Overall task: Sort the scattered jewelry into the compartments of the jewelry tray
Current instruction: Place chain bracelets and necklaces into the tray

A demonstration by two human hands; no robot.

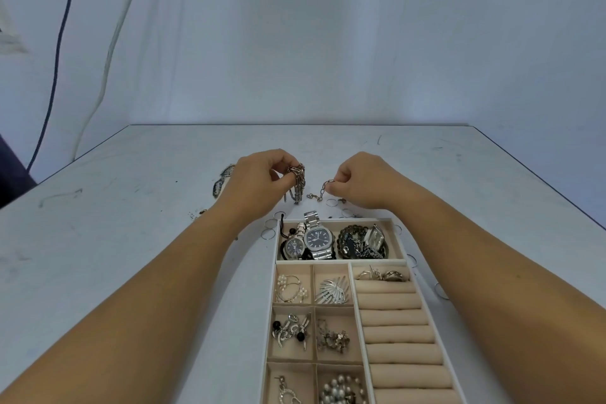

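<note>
Beige compartmented jewelry tray [273, 272] near, partly filled. Just past its far edge, over the white counter [131, 239], a silver metal link chain [297, 185] hangs bunched from the left hand [259, 177], whose fingers [282, 162] pinch the bundle; the right hand [364, 180] pinches what looks like its loose end. Judged: limp, fairly light, slick, tangle-prone; best held at the gathered bundle plus the free end.

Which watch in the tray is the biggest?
The silver metal watch with the dark blue dial, lying between the smaller round silver watch and the square-faced silver watch.
</note>
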